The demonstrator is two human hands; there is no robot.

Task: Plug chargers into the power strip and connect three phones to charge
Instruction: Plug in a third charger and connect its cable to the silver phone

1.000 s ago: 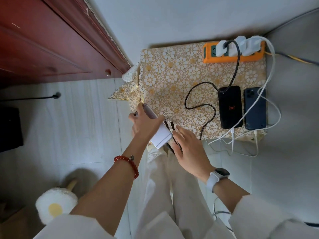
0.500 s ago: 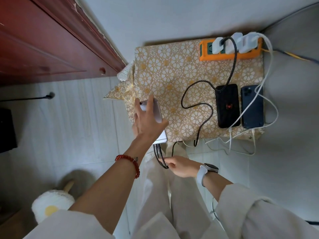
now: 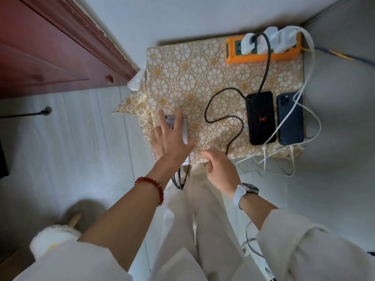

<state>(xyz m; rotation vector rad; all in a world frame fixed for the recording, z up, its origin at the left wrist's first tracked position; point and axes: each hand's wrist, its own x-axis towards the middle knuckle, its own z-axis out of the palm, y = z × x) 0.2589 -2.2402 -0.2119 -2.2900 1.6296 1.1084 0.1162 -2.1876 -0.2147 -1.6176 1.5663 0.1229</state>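
The white phone lies near the front left of the bench, mostly hidden under the left hand, whose fingers are spread nearly straight and rest flat on it, closed round nothing. The right hand hovers at the bench's front edge, fingers loosely curled; whether its grip has hold of the black braided cable I cannot tell, since the cable's loose end drops out of sight near it. That cable runs back to one of three white chargers seated in the orange power strip at the far edge. To the right, the black phone and the dark blue phone lie side by side, white cables reaching their near ends. The step seems to be connecting the third phone, and to do it well the left hand should pin the phone steady, the plug be lined up square with the port and pushed straight in, with enough slack that the cable does not drag the phone off the edge.
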